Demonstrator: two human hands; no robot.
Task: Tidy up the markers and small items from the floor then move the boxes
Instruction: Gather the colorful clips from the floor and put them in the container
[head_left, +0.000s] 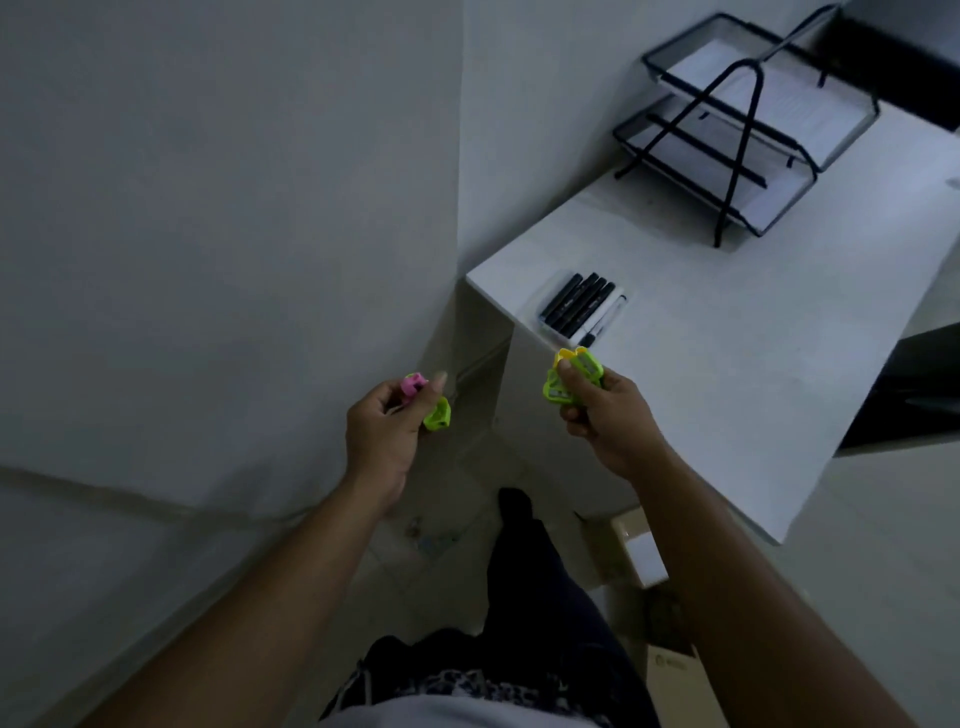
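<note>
Above the dark trouser leg, the left hand pinches two sharpeners and the right hand clamps yellow-green ones; lay them gently beside the markers on the desk.

We see a white desk set against the wall. Near its front-left corner lies a clear pack of markers, mostly black, side by side. At its far end stands a black two-tier wire tray holding papers. Below, on the tiled floor, we see a few small blurred items near the wall and an open box just beside the desk's side panel.
</note>
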